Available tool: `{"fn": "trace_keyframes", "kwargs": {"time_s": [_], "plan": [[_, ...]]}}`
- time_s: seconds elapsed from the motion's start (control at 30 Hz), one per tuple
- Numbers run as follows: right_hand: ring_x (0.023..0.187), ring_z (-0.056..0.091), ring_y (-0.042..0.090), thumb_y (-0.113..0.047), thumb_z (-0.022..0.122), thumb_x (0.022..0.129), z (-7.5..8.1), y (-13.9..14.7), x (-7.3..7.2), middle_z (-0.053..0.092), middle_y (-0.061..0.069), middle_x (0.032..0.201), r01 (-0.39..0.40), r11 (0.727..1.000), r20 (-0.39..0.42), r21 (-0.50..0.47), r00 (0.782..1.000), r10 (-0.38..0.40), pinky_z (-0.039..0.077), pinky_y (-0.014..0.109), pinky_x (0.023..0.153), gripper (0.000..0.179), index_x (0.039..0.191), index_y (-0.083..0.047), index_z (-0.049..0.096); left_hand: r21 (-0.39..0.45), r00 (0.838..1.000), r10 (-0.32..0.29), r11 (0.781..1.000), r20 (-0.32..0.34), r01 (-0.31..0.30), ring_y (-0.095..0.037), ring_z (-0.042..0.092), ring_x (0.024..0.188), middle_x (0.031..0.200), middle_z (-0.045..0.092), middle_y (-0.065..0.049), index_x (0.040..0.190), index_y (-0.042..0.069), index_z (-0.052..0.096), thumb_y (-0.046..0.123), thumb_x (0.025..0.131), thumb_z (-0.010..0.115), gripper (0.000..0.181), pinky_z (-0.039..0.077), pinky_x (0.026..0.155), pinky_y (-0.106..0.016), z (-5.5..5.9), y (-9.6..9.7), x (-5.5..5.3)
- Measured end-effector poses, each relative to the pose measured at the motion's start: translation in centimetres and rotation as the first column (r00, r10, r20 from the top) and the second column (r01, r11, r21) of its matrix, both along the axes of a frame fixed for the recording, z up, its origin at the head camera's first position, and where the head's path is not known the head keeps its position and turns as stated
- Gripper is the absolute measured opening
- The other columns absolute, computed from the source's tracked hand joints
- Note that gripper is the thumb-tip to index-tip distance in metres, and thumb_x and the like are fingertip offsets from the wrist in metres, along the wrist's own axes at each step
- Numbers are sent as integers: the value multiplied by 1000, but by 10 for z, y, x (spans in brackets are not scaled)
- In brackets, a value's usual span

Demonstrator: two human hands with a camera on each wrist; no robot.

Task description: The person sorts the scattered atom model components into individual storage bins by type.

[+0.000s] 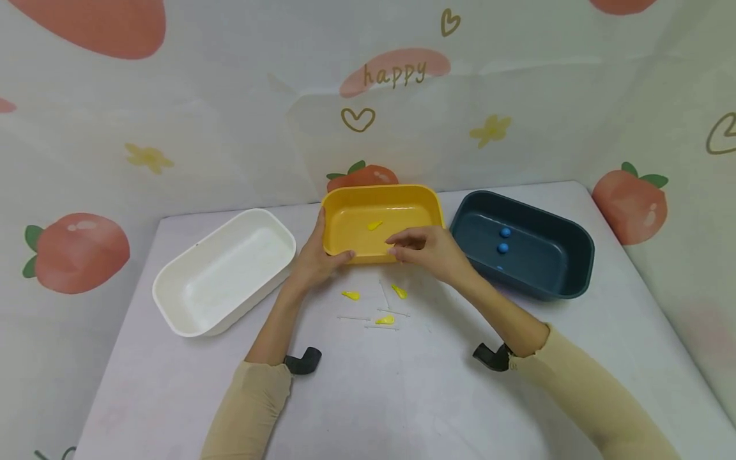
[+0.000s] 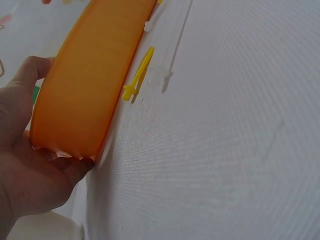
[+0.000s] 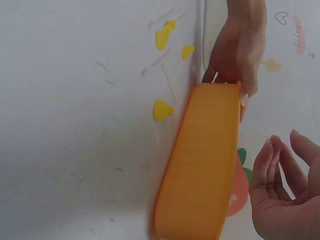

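Note:
My left hand [image 1: 315, 259] grips the left end of a yellow tray [image 1: 382, 260], thumb over its front rim. A small yellow plastic piece [image 1: 375, 225] lies inside this tray. Above the tray's front right rim hovers my right hand [image 1: 428, 250]; the right wrist view shows its fingers [image 3: 260, 170] bent loosely, the thumb apart, nothing visible between them. In front of the tray lie several yellow pieces, one at the left [image 1: 351, 295], one at the right [image 1: 399, 291] and one nearer me [image 1: 385, 319]. Thin pale sticks [image 1: 354, 317] are scattered among them.
On the left stands a white tray [image 1: 224, 271], set at a slant. The dark blue tray [image 1: 566, 255] on the right holds two blue balls [image 1: 505, 232] and a small blue piece [image 1: 499, 268]. A patterned cloth [image 1: 241, 128] hangs behind the table [image 1: 356, 409].

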State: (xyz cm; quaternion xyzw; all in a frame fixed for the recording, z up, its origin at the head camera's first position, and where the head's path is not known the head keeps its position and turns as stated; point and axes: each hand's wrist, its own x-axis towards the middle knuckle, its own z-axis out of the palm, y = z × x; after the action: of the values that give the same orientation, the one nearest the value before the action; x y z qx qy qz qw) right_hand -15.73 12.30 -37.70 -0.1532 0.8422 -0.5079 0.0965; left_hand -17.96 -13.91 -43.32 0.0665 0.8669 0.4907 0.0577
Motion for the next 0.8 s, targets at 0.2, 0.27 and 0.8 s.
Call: {"fn": "trace_keyframes", "kwargs": {"time_s": [0.2, 0.27, 0.8], "plan": [[79, 65, 19, -24, 76, 89, -6, 3, 7, 71, 1, 91, 0, 1000, 20, 6, 1000, 0, 56, 28, 72, 26, 110, -9, 76, 21, 1000, -8, 1000, -22, 9, -27, 39, 135, 161, 28, -5, 161, 26, -2, 18, 83, 80, 114, 26, 117, -46, -3, -1, -1], [80, 64, 19, -25, 76, 89, -9, 4, 10, 71, 0, 91, -2, 1000, 24, 11, 1000, 2, 55, 27, 72, 25, 109, -9, 77, 27, 1000, -9, 1000, -25, 10, -27, 39, 136, 161, 28, -5, 161, 26, -2, 18, 83, 80, 114, 26, 118, -46, -4, -1, -1], [79, 62, 15, -15, 76, 88, -36, 12, 22, 71, -2, 85, -36, 996, 41, 85, 999, 33, 52, 23, 70, 21, 107, -5, 76, 4, 1000, 9, 1000, -7, -9, -24, 35, 140, 163, 25, -3, 161, 24, -3, 21, 84, 80, 113, 23, 119, -44, -2, 1, 1]]}}
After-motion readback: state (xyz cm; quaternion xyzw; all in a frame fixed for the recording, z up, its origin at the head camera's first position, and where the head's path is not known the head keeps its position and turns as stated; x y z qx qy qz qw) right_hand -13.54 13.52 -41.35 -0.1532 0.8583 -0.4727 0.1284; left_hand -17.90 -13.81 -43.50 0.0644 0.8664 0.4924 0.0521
